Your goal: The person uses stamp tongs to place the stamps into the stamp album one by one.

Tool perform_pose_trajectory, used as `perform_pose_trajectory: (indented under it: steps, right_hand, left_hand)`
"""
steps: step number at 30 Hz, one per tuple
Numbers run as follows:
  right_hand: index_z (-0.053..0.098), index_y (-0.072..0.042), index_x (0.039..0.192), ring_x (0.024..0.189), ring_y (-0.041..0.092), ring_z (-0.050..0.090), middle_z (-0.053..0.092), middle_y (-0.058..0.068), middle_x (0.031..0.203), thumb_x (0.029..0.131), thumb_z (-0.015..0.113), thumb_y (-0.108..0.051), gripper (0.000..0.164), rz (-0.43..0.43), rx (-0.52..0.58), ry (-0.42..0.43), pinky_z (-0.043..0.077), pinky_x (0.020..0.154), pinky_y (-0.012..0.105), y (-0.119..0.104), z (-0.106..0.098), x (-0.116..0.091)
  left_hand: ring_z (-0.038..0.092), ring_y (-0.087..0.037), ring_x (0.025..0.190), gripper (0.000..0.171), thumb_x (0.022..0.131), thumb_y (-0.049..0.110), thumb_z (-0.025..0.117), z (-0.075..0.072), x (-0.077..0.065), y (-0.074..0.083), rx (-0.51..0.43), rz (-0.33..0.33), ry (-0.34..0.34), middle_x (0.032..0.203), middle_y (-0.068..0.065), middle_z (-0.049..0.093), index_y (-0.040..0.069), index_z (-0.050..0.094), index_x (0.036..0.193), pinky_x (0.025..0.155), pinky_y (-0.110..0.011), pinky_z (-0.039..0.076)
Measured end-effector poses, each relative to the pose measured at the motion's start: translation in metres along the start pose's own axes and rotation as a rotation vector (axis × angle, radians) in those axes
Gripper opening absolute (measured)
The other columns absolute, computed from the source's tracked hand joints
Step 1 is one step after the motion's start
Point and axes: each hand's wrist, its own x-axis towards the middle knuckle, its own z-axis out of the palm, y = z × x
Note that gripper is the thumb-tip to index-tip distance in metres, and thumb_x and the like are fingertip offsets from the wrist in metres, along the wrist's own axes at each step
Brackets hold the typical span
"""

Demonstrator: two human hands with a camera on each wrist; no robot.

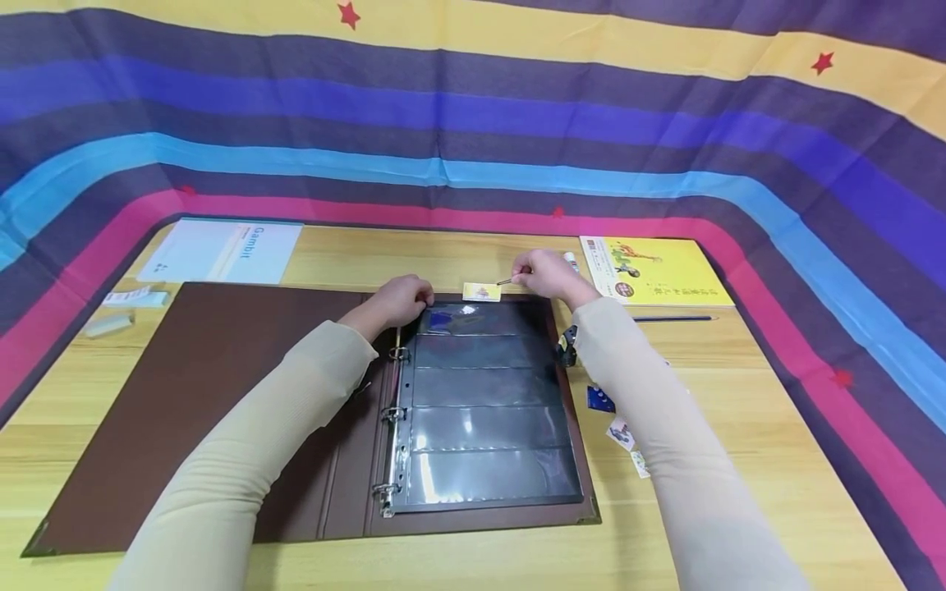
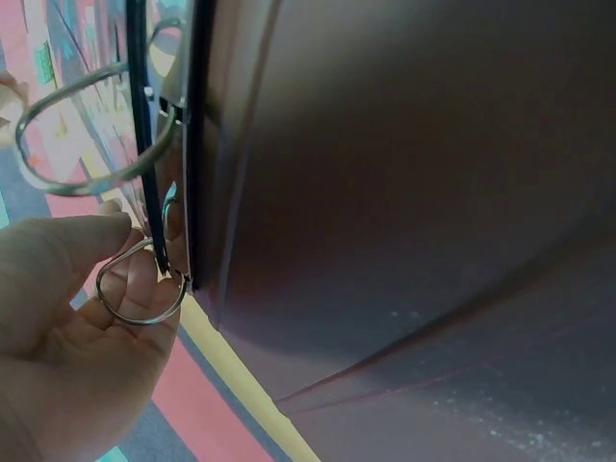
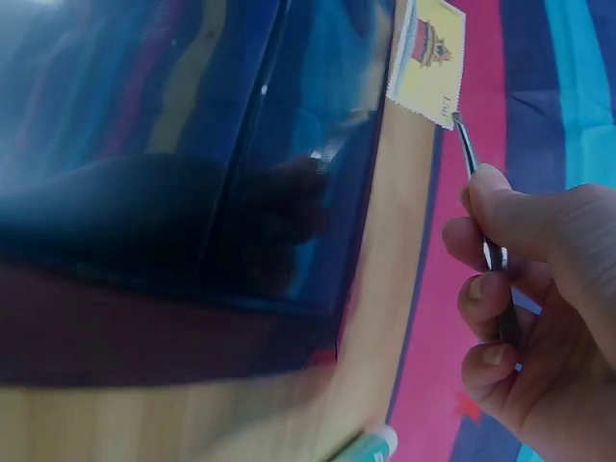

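My right hand (image 1: 547,271) grips metal tweezers (image 3: 496,255). Their tips meet a corner of a yellow stamp (image 1: 482,292) with a perforated edge and a small red building picture, at the top edge of the black stock page (image 1: 484,386). That page has clear strip pockets and sits on the rings (image 1: 395,413) of a brown binder (image 1: 222,394) lying open. A blue stamp (image 1: 441,320) shows in the top pocket. My left hand (image 1: 399,302) is at the page's upper left corner, fingers bent beside the top ring (image 2: 144,313); whether they pinch the page is unclear.
Loose stamps (image 1: 621,432) and a small dark object (image 1: 567,346) lie right of the binder. Beyond are a pencil (image 1: 676,318), a yellow booklet (image 1: 658,271) and a white-capped tube (image 1: 571,261). A pale booklet (image 1: 222,250) and an eraser (image 1: 108,325) lie left.
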Motion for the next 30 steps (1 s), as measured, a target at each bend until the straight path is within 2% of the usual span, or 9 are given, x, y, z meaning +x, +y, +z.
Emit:
perform_pose_trajectory:
  steps: [8, 15, 21, 25, 30]
  right_hand:
    - [0.058, -0.003, 0.068, 0.055, 0.015, 0.040, 0.047, 0.001, 0.058, 0.077, 0.056, -0.007, 0.010, -0.097, 0.001, -0.145, 0.034, 0.057, 0.027, -0.0092, 0.0069, 0.0047]
    - [0.059, -0.002, 0.071, 0.055, 0.013, 0.042, 0.050, 0.002, 0.060, 0.078, 0.055, -0.006, 0.009, -0.092, 0.039, -0.277, 0.036, 0.056, 0.026, -0.0092, 0.0044, 0.0043]
    - [0.058, -0.004, 0.073, 0.058, 0.015, 0.041, 0.050, 0.002, 0.064, 0.079, 0.054, -0.009, 0.008, -0.030, 0.037, -0.268, 0.035, 0.057, 0.027, -0.0097, 0.0022, 0.0058]
    - [0.058, -0.005, 0.071, 0.058, 0.015, 0.040, 0.049, 0.001, 0.062, 0.079, 0.055, -0.008, 0.009, -0.065, 0.005, -0.259, 0.034, 0.058, 0.027, -0.0100, 0.0042, 0.0069]
    - [0.060, -0.005, 0.073, 0.060, 0.014, 0.040, 0.049, 0.000, 0.063, 0.078, 0.056, -0.006, 0.007, -0.119, 0.014, -0.295, 0.034, 0.059, 0.027, -0.0096, 0.0047, 0.0066]
  left_hand:
    - [0.042, -0.021, 0.076, 0.012, 0.081, 0.003, 0.043, 0.0001, -0.0006, 0.0004, -0.008, -0.002, 0.008, 0.083, -0.007, 0.046, 0.005, 0.054, 0.084, 0.069, -0.033, 0.036]
    - [0.042, -0.021, 0.076, 0.012, 0.081, 0.003, 0.042, 0.0003, 0.0002, -0.0001, -0.001, 0.001, 0.014, 0.083, -0.007, 0.047, 0.005, 0.054, 0.084, 0.070, -0.033, 0.035]
    - [0.042, -0.021, 0.076, 0.012, 0.081, 0.002, 0.043, 0.0011, 0.0011, -0.0004, 0.001, -0.001, 0.013, 0.083, -0.007, 0.047, 0.005, 0.054, 0.084, 0.070, -0.033, 0.035]
    - [0.042, -0.021, 0.076, 0.012, 0.081, 0.003, 0.043, 0.0010, 0.0011, -0.0005, -0.002, -0.005, 0.010, 0.083, -0.007, 0.047, 0.005, 0.054, 0.084, 0.070, -0.033, 0.036]
    - [0.043, -0.021, 0.077, 0.012, 0.081, 0.003, 0.042, 0.0007, 0.0013, -0.0006, -0.006, -0.005, 0.005, 0.084, -0.007, 0.047, 0.005, 0.053, 0.084, 0.070, -0.034, 0.036]
